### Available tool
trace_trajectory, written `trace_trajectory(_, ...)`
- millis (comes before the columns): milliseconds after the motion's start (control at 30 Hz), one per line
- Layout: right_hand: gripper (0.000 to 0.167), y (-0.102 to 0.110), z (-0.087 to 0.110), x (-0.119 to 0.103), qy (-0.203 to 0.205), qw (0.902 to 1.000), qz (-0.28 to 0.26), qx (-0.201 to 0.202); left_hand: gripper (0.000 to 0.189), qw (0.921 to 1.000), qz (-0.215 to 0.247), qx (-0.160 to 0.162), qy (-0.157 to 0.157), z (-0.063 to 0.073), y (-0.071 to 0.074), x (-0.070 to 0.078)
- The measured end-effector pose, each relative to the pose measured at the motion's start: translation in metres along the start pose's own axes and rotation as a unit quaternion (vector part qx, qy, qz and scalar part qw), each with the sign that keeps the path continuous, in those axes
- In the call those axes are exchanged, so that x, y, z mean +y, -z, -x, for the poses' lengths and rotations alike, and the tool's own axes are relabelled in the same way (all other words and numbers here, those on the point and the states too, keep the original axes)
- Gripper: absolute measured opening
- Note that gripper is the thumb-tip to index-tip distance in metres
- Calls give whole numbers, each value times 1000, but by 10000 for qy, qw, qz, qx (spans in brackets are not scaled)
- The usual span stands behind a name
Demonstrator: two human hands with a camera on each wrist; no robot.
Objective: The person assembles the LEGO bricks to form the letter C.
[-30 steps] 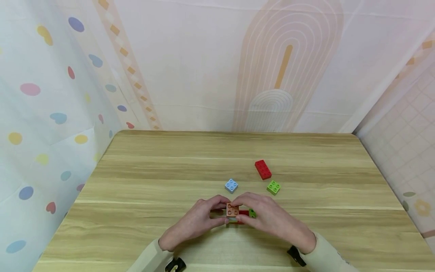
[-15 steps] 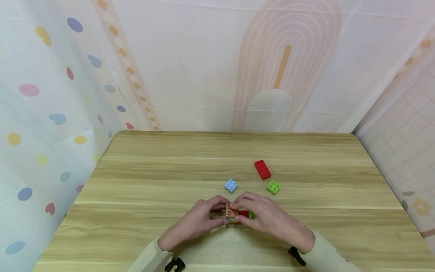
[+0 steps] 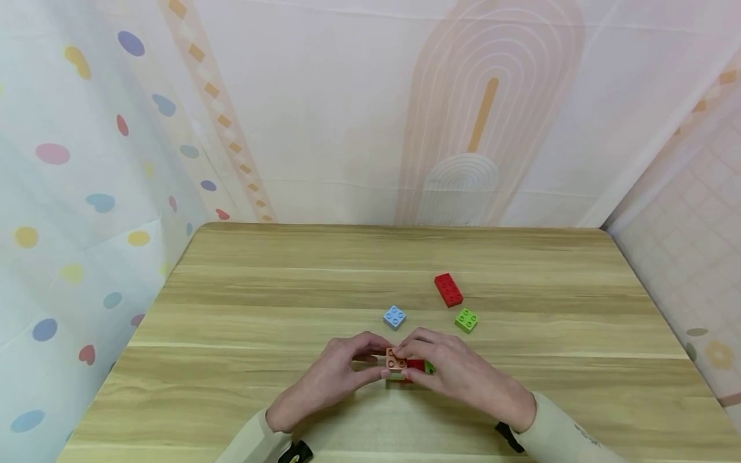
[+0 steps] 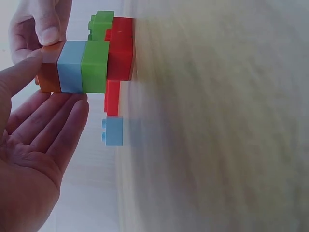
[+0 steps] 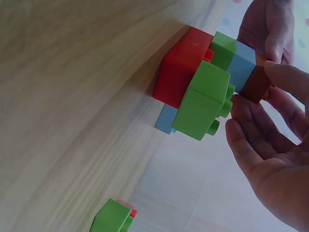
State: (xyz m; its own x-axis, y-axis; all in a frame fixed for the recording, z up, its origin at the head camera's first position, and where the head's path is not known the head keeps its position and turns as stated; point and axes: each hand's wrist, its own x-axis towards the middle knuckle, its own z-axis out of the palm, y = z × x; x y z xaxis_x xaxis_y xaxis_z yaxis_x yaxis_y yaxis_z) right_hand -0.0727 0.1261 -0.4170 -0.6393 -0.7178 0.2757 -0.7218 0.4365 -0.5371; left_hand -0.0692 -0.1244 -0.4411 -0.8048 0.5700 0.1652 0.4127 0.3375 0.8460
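A small upright tower stands at one end of a long red toy building brick (image 5: 181, 67) on the table: a green brick (image 4: 95, 67), a light blue brick (image 4: 71, 67) and an orange-brown brick (image 4: 50, 75) on top. A second green brick (image 5: 200, 104) sits on the red brick's other end. My left hand (image 3: 330, 376) has its thumb at the near side of the orange-brown brick and its fingers behind the tower. From the right, my right hand (image 3: 457, 370) pinches the same brick, its index finger over the studs.
Beyond my hands on the wooden table (image 3: 260, 289) lie a loose light blue brick (image 3: 394, 317), a loose green brick (image 3: 466, 320) and a longer red brick (image 3: 448, 290). A patterned cloth (image 3: 324, 116) hangs behind the table's far edge.
My right index finger lies slightly further over the top of the orange-brown brick. Both hands otherwise keep their places, and the loose bricks have not moved.
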Motion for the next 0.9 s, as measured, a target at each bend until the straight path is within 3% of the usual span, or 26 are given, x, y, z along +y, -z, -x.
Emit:
trace_trajectory(167, 24, 1, 0, 2, -63, 9999, -130, 14, 26, 10000, -41, 18, -85, -1, 1, 2)
trace_trajectory(500, 31, 17, 4, 5, -303, 9995, -77, -32, 24, 10000, 23, -4, 87, -2, 2, 5)
trace_trajectory(600, 33, 24, 6, 7, -612, 9980, 60, 116, 25, 9999, -34, -15, 153, -2, 2, 5)
trace_trajectory(900, 30, 41, 16, 31, -1042, 9916, 223, 739, 37, 9984, -417, -157, 347, -4, 2, 7)
